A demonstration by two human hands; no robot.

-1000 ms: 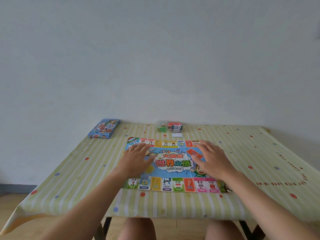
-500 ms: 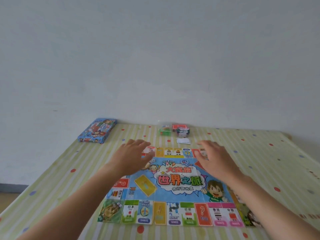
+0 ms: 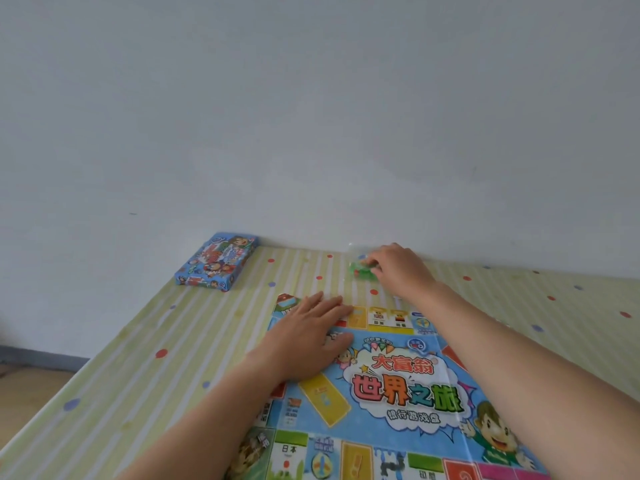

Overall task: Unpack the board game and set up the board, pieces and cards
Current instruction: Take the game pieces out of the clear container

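The colourful game board (image 3: 398, 393) lies unfolded flat on the striped tablecloth. My left hand (image 3: 308, 337) rests flat on the board's far left corner, fingers straight. My right hand (image 3: 398, 268) reaches past the board's far edge, near the wall. Its fingers curl round a small clear bag of green pieces (image 3: 362, 270). The card stacks seen there earlier are hidden behind that hand. The blue game box (image 3: 216, 261) lies shut at the table's far left, against the wall.
The table (image 3: 145, 358) wears a yellow-green striped cloth with coloured dots and stands against a plain white wall. Its left edge drops to a wooden floor (image 3: 31, 382).
My head has moved closer to the table. My right hand left the board and reached forward to the bag of green pieces. My left hand settled flat on the board's far left corner.
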